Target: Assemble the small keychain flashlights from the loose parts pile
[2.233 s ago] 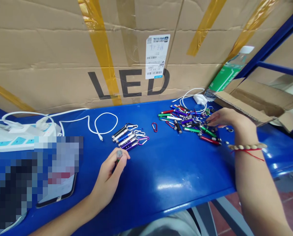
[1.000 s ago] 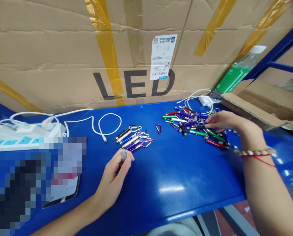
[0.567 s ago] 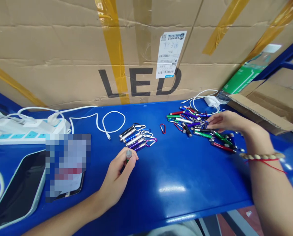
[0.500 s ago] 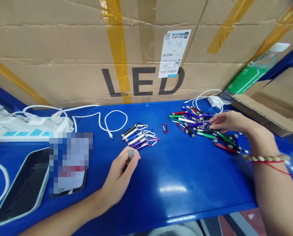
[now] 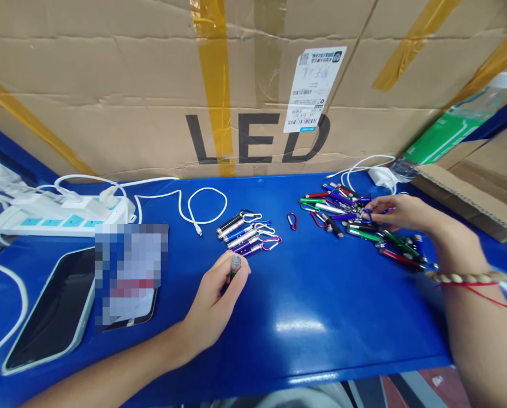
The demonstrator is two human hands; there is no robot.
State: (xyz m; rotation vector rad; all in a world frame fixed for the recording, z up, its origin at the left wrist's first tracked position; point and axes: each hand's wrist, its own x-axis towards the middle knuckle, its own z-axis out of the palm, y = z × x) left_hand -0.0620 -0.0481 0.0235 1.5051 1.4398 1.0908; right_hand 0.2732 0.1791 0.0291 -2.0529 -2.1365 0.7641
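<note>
My left hand [image 5: 217,300] rests on the blue table [image 5: 313,306], its fingers wrapped round a small green keychain flashlight [image 5: 235,265] held upright. Just beyond it lies a neat row of several flashlights with carabiners [image 5: 249,232]. My right hand [image 5: 400,212] reaches into a loose pile of coloured flashlights [image 5: 355,218] at the right, fingertips pinched on a blue carabiner clip [image 5: 367,214]. A lone red carabiner [image 5: 292,220] lies between the row and the pile.
A big cardboard box marked LED [image 5: 253,85] walls off the back. A white power strip [image 5: 62,212], white cables [image 5: 194,207], a tablet [image 5: 49,311] and a phone lie at the left. A charger [image 5: 381,175], a green bottle [image 5: 449,124] and an open carton [image 5: 483,181] stand at the right.
The view has turned left, so everything sits further right in the frame. My right hand's fingers have shifted within the pile and closed on a blue clip. The left hand keeps its flashlight.
</note>
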